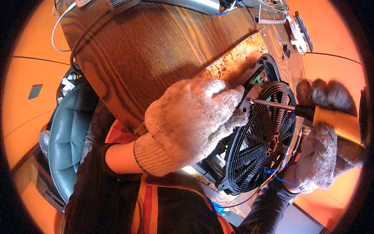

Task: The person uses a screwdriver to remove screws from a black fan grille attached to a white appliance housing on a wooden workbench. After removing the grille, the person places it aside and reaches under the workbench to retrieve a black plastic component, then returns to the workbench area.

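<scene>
A large black fan [272,144] with a round ribbed grille stands tilted over the near right of the table. My left hand [194,113], in a pale knit glove, is closed with its fingertips at the fan's upper left rim; the glove hides exactly what they pinch. My right hand [319,156], in a dark-smudged glove, is wrapped round the thick yellow handle of a screwdriver [335,123]. Its metal shaft crosses the grille, and the tip meets the rim beside my left fingertips. Blue wires [282,179] hang near my right wrist.
Under the fan lie dark parts and a green circuit board [261,78], next to a rusty-looking plate [237,56] on the wooden table [132,58]. Metal parts [270,15] and a grey tube [191,4] lie along the far edge. A teal padded chair [70,140] stands left.
</scene>
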Demonstrator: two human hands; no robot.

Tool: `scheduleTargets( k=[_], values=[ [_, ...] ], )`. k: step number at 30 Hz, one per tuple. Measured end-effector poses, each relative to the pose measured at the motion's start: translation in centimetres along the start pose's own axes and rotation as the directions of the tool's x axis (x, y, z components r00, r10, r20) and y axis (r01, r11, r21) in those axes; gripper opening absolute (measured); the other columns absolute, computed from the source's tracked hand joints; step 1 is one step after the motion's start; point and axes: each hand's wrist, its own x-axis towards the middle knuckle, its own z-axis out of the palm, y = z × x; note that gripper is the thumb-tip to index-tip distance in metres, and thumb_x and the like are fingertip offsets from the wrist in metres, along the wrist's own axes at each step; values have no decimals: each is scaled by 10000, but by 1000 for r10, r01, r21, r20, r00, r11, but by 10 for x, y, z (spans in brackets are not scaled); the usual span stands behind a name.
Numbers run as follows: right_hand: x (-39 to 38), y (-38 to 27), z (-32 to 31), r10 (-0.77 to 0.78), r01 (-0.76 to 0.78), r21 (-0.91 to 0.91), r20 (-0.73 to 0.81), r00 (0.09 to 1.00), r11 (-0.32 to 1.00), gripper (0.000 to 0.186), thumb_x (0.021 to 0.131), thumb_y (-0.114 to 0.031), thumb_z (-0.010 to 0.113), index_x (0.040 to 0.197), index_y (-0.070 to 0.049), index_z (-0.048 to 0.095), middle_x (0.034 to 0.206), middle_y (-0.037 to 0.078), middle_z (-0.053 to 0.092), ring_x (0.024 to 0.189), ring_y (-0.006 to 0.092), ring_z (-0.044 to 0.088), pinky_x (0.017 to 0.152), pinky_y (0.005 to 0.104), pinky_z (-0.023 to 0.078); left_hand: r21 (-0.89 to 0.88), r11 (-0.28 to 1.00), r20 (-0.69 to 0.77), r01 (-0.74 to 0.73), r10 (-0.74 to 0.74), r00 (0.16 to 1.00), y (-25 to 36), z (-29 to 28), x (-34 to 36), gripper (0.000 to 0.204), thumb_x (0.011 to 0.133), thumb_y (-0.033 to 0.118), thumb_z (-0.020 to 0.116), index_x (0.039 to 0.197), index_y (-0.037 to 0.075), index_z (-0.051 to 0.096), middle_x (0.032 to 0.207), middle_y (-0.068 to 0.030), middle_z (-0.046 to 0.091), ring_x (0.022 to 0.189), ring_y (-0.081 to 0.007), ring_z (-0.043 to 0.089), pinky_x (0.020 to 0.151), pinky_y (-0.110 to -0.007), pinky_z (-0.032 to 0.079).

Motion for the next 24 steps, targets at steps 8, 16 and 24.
scheduleTargets(
  k=[8,16,24],
  values=[
    [3,-2,3,-14,14,-17,1,1000,1000,586,834,-93,684,1353,2,429,1175,319,572,976,409,642,898,528,525,-19,1000,49,21,-20,999,0,-3,0,423,797,254,732,1155,42,654,975,-141,657,892,-349,624,783,-425,500],
    [5,-6,6,-31,31,-31,-2,1000,999,607,817,-73,694,1353,5,420,1135,326,586,939,405,653,868,518,543,58,998,-11,7,-6,1000,0,2,-3,422,804,300,724,1142,54,662,932,-133,642,875,-336,615,774,-406,494],
    [9,-11,10,-61,60,-51,-6,998,997,628,801,-53,705,1353,8,411,1095,333,601,903,402,664,838,507,561,33,999,11,-12,11,1000,-4,3,-1,385,834,338,686,1124,84,674,929,-129,642,865,-329,615,772,-408,494]
  ],
)
